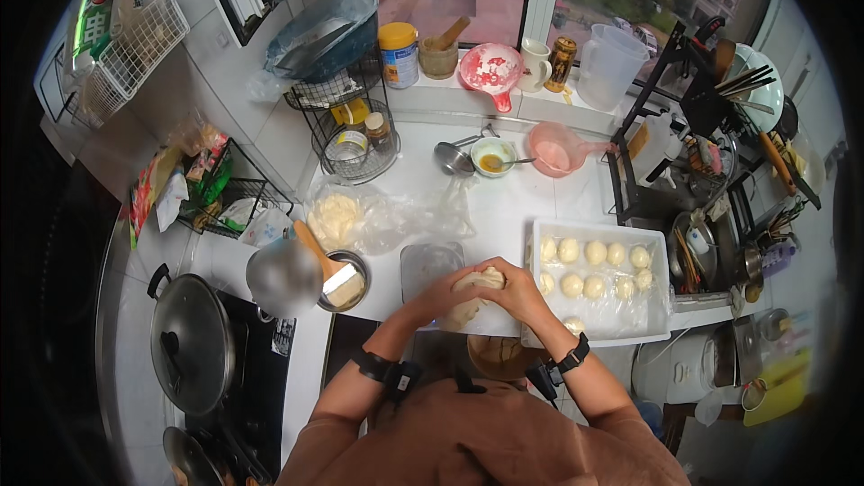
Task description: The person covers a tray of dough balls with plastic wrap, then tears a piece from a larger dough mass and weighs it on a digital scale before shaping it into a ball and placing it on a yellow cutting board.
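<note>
Pale dough (484, 277) is held between my left hand (432, 295) and my right hand (514, 287), with the fingers of both curled around it. More dough (462, 316) shows just below my hands; whether it joins the held piece I cannot tell. Behind my left hand lies a grey, translucent square-cornered tray or scale top (432, 258). Right of my right hand stands a white plastic box (599, 227) lined with clear film, with several round dough balls (595, 252) in rows. A larger dough lump (335, 217) sits in a clear plastic bag at the left.
A metal bowl (364, 277) holds a wooden-handled scraper or brush (312, 243). Farther back are a small bowl of yellow liquid (491, 158), a pink plastic strainer or ladle (559, 150) and a wire rack (358, 162). A lidded wok (191, 344) stands left, a dish rack (631, 155) right.
</note>
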Tool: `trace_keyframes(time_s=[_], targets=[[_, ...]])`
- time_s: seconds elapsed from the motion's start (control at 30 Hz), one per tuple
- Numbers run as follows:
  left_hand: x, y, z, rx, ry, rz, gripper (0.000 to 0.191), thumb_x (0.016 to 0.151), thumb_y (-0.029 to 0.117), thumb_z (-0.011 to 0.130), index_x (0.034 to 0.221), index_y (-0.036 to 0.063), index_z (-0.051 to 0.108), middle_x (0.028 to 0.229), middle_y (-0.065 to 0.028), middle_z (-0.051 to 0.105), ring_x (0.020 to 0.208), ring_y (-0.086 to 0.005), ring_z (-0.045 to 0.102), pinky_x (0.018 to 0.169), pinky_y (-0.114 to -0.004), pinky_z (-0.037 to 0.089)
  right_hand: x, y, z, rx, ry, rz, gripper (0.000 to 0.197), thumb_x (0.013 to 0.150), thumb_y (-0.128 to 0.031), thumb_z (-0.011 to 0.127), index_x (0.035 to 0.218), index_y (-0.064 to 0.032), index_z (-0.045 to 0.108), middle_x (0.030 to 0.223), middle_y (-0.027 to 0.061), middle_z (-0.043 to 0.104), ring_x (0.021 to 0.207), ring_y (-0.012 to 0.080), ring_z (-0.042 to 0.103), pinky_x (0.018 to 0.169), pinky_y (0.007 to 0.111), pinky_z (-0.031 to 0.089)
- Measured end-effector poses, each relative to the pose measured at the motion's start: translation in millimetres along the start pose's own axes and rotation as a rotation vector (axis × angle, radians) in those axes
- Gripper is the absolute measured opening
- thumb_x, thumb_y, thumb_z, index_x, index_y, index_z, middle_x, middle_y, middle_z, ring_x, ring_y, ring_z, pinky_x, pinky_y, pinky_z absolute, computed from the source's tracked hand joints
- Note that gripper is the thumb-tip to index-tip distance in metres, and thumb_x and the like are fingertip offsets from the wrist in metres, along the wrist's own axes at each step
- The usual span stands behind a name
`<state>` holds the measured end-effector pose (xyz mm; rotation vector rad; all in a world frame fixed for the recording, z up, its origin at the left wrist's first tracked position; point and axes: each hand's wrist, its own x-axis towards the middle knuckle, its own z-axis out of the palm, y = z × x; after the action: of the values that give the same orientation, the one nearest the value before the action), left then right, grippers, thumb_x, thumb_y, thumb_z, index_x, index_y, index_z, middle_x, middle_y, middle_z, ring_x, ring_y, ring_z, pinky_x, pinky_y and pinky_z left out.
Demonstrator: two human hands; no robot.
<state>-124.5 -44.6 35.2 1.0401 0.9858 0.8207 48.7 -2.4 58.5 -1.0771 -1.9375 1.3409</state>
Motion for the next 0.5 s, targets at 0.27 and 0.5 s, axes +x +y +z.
trace_keyframes(time_s=[0.27,0.5], targets=[[-5,-16,0,0.773,0.065,0.137,0.037,0.082,0.038,0.057,0.098,0.0055,0.058,0.084,-0.0161,0.060,0.077,-0.0279,0.056,0.071,-0.037,0.042,-4,1,-1,-0.174,-0.174,-0.043,0.023,0.073,-0.006,0.063,0.095,-0.0052,0.058,0.077,0.0174,0.060,0.067,0.0315,0.058,0.062,0.034,0.046],[-20,-17,-12,1.141,-0.227,0.249,0.024,0.086,0.024,0.054,0.097,0.0039,0.058,0.076,-0.0160,0.058,0.064,-0.0317,0.053,0.059,-0.035,0.042,-17,-24,-21,-0.245,-0.353,-0.245,0.018,0.076,-0.009,0.062,0.093,-0.0030,0.056,0.079,0.0173,0.058,0.073,0.0345,0.055,0.064,0.038,0.044]])
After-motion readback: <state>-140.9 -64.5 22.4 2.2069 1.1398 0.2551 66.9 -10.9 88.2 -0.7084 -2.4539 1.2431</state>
